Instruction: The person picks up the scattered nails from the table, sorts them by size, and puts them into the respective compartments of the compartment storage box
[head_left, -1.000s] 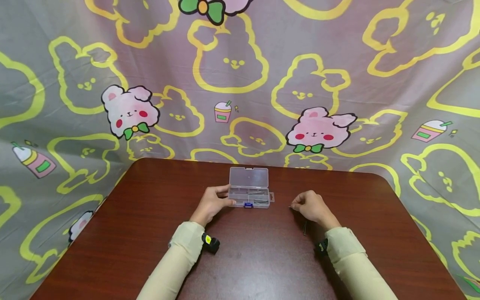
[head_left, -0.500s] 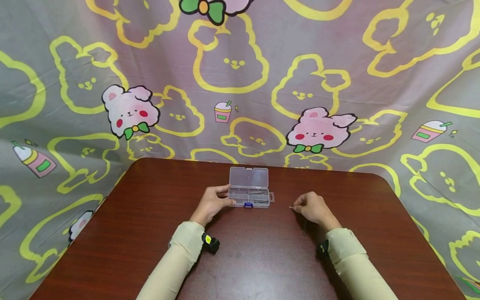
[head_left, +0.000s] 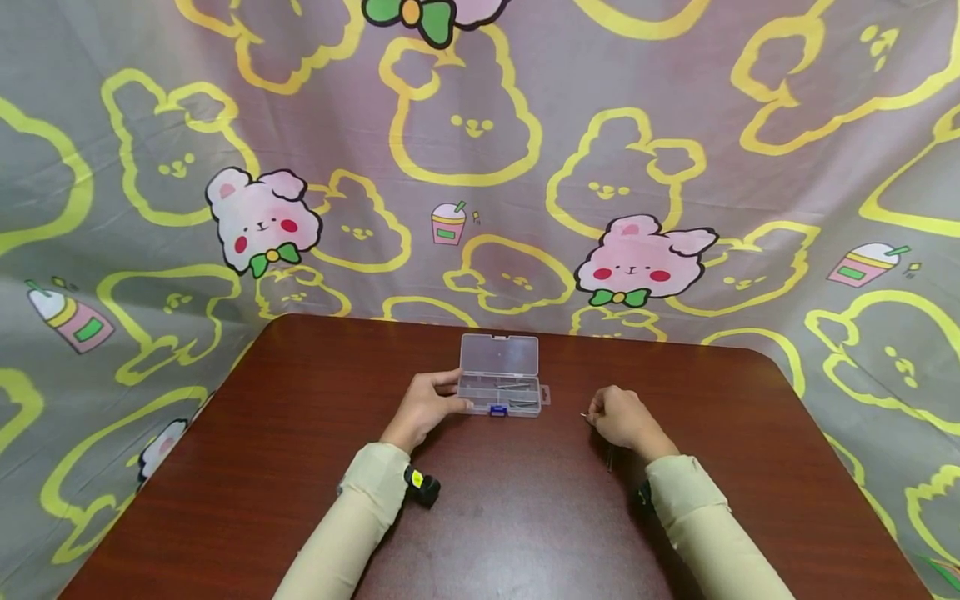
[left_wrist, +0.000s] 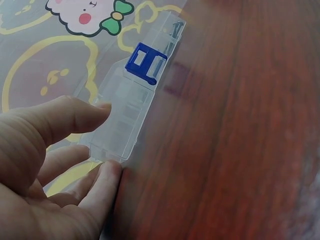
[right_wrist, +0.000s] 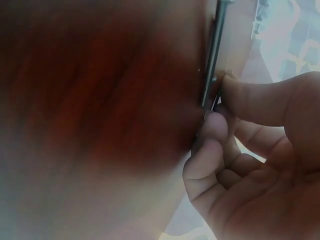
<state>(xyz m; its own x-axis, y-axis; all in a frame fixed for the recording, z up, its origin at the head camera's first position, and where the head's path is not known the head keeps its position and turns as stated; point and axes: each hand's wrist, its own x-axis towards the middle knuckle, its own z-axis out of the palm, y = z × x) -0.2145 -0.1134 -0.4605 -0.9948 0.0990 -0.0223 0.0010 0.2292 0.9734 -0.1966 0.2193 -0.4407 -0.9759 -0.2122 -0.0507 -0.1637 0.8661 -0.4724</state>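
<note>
A clear plastic compartment box (head_left: 517,395) stands with its lid raised; its blue latch (left_wrist: 146,63) faces the front. My left hand (head_left: 425,408) holds the box's left end, thumb at the front wall and fingers at the side and behind. Thin metal nails (head_left: 513,387) lie in the compartments. To the right of the box, my right hand (head_left: 624,417) pinches a thin nail (right_wrist: 217,100) between thumb and fingertips, largely hidden by them. Long grey nails (right_wrist: 213,55) lie on the table beneath that hand, partly covered by it in the head view.
The brown wooden table (head_left: 480,508) has a reflective top and rounded far corners. A patterned cloth (head_left: 510,167) hangs right behind its far edge. A black camera (head_left: 422,487) sits on the left wrist.
My right hand shifts slightly, its fingers turning a little over the nail, whose tip still sticks out to the left. The left hand and box stay put; the head view moves slightly.
</note>
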